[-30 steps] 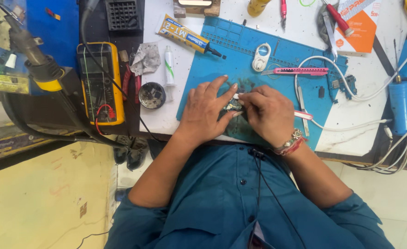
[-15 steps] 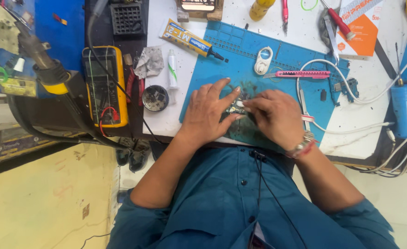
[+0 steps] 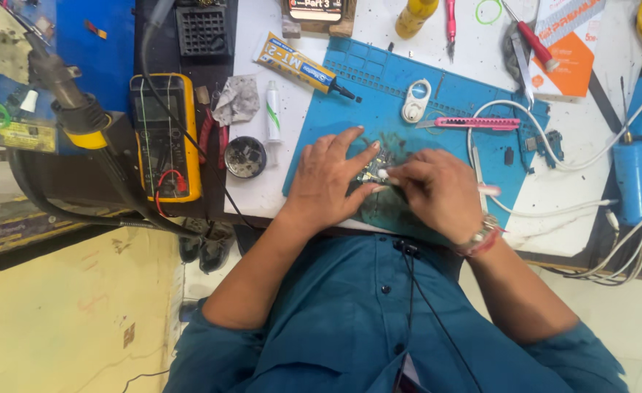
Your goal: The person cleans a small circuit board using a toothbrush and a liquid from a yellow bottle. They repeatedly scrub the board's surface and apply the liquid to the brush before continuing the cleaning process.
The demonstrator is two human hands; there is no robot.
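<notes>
A small circuit board [image 3: 372, 171] lies on the blue work mat [image 3: 379, 102] near the table's front edge. My left hand [image 3: 328, 182] rests flat on the mat, fingers spread, and its fingertips press the board's left side. My right hand [image 3: 437, 193] is closed around a thin white-tipped tool [image 3: 384, 175]. The tool's tip touches the board and its pale handle end [image 3: 490, 191] sticks out to the right. Both hands hide most of the board.
A yellow multimeter [image 3: 164, 135], red pliers [image 3: 206, 131], a round tin [image 3: 245, 156] and a small white tube [image 3: 273, 110] sit left of the mat. A glue tube [image 3: 303, 67], a pink utility knife [image 3: 477, 123] and a white cable [image 3: 554, 156] lie on it. A blue soldering handle [image 3: 632, 182] is at right.
Both hands stay on the board with only small finger movements. The view has shifted slightly.
</notes>
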